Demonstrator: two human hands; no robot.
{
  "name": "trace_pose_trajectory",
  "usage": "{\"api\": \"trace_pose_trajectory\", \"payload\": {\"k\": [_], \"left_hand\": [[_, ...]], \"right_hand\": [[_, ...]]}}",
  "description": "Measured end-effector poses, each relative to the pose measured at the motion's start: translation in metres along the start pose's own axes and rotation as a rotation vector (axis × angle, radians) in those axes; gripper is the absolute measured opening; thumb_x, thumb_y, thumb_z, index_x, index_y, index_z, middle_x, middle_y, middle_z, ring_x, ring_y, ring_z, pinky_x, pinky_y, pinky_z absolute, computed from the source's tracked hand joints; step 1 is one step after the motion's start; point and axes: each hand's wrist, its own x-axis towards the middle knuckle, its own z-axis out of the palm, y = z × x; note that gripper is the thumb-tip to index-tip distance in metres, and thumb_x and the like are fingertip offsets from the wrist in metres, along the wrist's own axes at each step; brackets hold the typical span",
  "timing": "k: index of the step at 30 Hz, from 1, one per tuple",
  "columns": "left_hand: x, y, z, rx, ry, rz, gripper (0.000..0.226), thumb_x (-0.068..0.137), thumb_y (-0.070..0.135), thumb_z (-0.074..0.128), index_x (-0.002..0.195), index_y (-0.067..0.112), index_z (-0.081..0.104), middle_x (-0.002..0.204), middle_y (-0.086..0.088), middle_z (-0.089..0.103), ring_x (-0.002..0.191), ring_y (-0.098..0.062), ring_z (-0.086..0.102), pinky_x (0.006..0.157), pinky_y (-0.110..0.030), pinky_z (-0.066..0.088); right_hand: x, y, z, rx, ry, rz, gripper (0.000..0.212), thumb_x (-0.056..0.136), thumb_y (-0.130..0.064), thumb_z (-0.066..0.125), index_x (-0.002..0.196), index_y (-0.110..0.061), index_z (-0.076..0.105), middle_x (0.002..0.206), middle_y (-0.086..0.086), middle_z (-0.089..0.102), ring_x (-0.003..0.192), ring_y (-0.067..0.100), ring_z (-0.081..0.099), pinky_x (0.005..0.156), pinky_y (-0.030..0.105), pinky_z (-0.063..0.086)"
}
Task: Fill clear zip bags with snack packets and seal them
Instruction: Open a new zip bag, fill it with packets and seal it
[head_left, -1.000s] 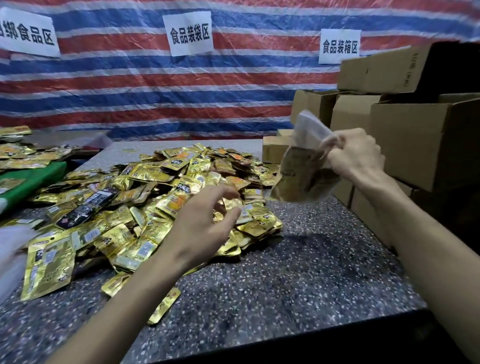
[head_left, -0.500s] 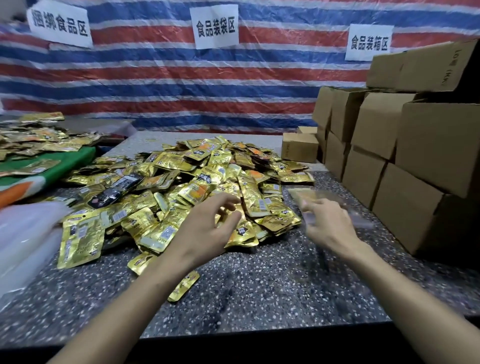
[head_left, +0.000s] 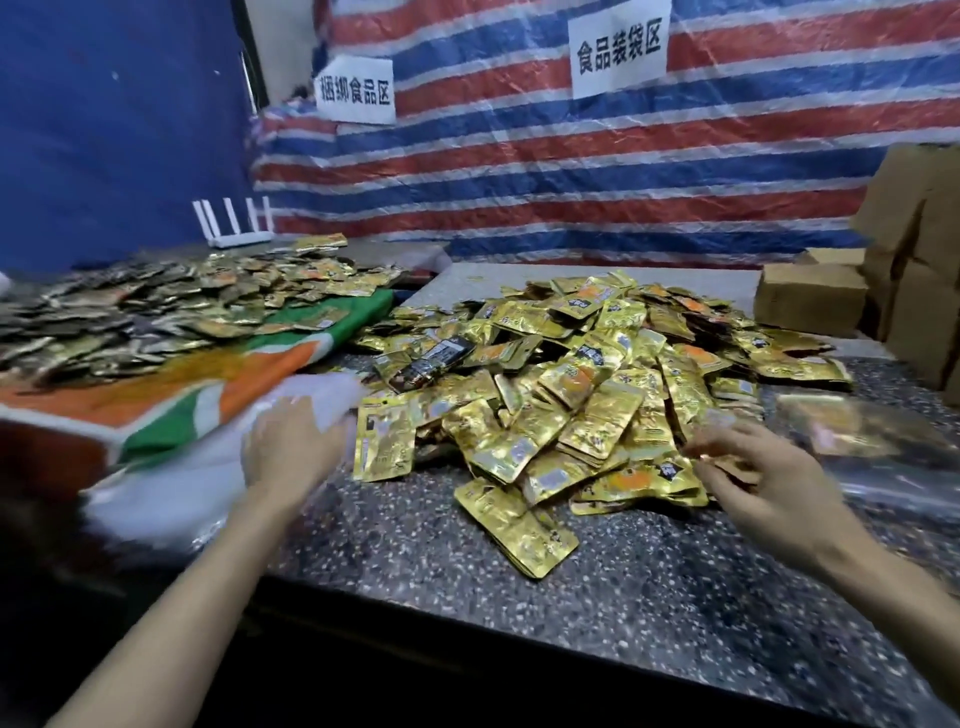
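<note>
A big heap of gold snack packets (head_left: 587, 384) covers the middle of the speckled table (head_left: 597, 613). My left hand (head_left: 293, 452) lies with fingers stretched out on a stack of clear zip bags (head_left: 332, 389) at the heap's left edge. My right hand (head_left: 763, 473) hovers over the heap's right edge, fingers loosely bent, holding nothing. A filled clear bag (head_left: 836, 426) lies flat on the table just beyond my right hand, blurred.
A second spread of packets (head_left: 171, 301) lies on an orange, green and white sack (head_left: 218, 384) at left. Cardboard boxes (head_left: 810, 299) stand at the right. A white router (head_left: 236, 226) sits at the back left. A striped tarp hangs behind.
My right hand lowered the filled bag onto the table at right and let go. My left hand moved left from the heap onto the clear bags. The view swung left.
</note>
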Motion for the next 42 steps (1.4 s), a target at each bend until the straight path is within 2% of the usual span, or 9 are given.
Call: {"api": "trace_pose_trajectory", "payload": {"k": [3,9,14,19,26,29,32,37,42], "left_hand": [[0.006,-0.029,0.003,0.222,-0.101,-0.128,0.027,0.098,0.027,0.048,0.113,0.011,0.064,0.123,-0.015,0.064,0.112,-0.035,0.059,0.089,-0.038,0.045],[0.017,-0.030,-0.012,0.084,0.163,-0.147,0.016,0.081,0.005,0.059,0.074,0.013,0.071,0.085,-0.019,0.069,0.077,-0.040,0.062,0.068,-0.038,0.042],[0.019,-0.018,-0.030,-0.079,0.186,-0.163,0.018,0.088,0.006,0.058,0.097,0.015,0.072,0.103,-0.018,0.069,0.088,-0.039,0.061,0.074,-0.040,0.043],[-0.022,0.035,-0.042,-0.275,0.238,0.347,0.023,0.098,0.003,0.053,0.112,0.006,0.071,0.113,-0.013,0.066,0.091,-0.019,0.056,0.079,-0.037,0.050],[-0.124,0.103,-0.018,-0.249,0.094,1.128,0.023,0.082,0.022,0.064,0.104,0.018,0.071,0.099,-0.011,0.074,0.095,-0.027,0.068,0.077,-0.043,0.059],[-0.137,0.119,0.001,-0.223,0.009,1.258,0.026,0.070,0.015,0.084,0.094,0.015,0.076,0.094,-0.009,0.073,0.090,-0.031,0.070,0.079,-0.044,0.059],[-0.138,0.126,0.005,-0.153,0.055,1.371,0.019,0.077,0.029,0.068,0.094,0.024,0.073,0.095,-0.002,0.071,0.090,-0.025,0.068,0.092,-0.045,0.055],[-0.143,0.127,0.004,-0.682,-0.652,0.909,0.031,0.082,0.027,0.067,0.113,0.031,0.069,0.115,0.012,0.067,0.112,-0.004,0.059,0.098,-0.029,0.049],[-0.145,0.129,-0.005,-1.284,-0.882,0.459,0.043,0.077,0.047,0.054,0.101,0.021,0.078,0.108,-0.004,0.074,0.101,-0.022,0.068,0.087,-0.030,0.054]], "right_hand": [[-0.001,-0.003,0.004,0.026,-0.039,-0.003,0.013,0.091,-0.016,0.066,0.103,-0.018,0.071,0.106,-0.005,0.064,0.095,0.007,0.060,0.089,0.045,0.054],[0.003,-0.009,0.006,0.067,-0.023,0.008,0.011,0.092,-0.024,0.064,0.099,-0.018,0.071,0.099,-0.008,0.065,0.090,0.006,0.061,0.084,0.043,0.055],[0.004,-0.016,0.004,0.120,-0.003,0.011,0.011,0.092,-0.024,0.065,0.100,-0.020,0.071,0.099,-0.010,0.067,0.092,0.007,0.062,0.083,0.041,0.055],[0.005,-0.032,0.001,0.476,-0.115,0.150,0.035,0.082,-0.054,0.058,0.099,-0.028,0.073,0.095,-0.009,0.075,0.089,0.009,0.070,0.073,0.030,0.056],[0.015,-0.071,-0.004,1.008,-0.405,0.400,0.097,0.060,-0.089,0.055,0.118,-0.012,0.064,0.110,0.013,0.074,0.093,0.031,0.073,0.063,0.038,0.060],[0.011,-0.082,-0.007,0.778,-0.403,0.325,0.082,0.054,-0.080,0.072,0.100,-0.012,0.072,0.097,0.009,0.075,0.075,0.020,0.069,0.058,0.031,0.056],[0.003,-0.084,-0.007,0.618,-0.415,0.242,0.042,0.068,-0.042,0.086,0.086,-0.007,0.074,0.083,0.010,0.075,0.066,0.015,0.064,0.052,0.028,0.051],[-0.005,-0.078,-0.014,0.566,-0.361,0.246,0.015,0.082,-0.011,0.078,0.070,-0.004,0.073,0.066,0.017,0.066,0.050,0.013,0.057,0.049,0.023,0.049],[-0.008,-0.067,-0.017,0.419,-0.123,0.280,0.016,0.087,-0.015,0.075,0.073,-0.008,0.070,0.057,-0.003,0.067,0.045,0.007,0.060,0.046,0.018,0.046]]}}
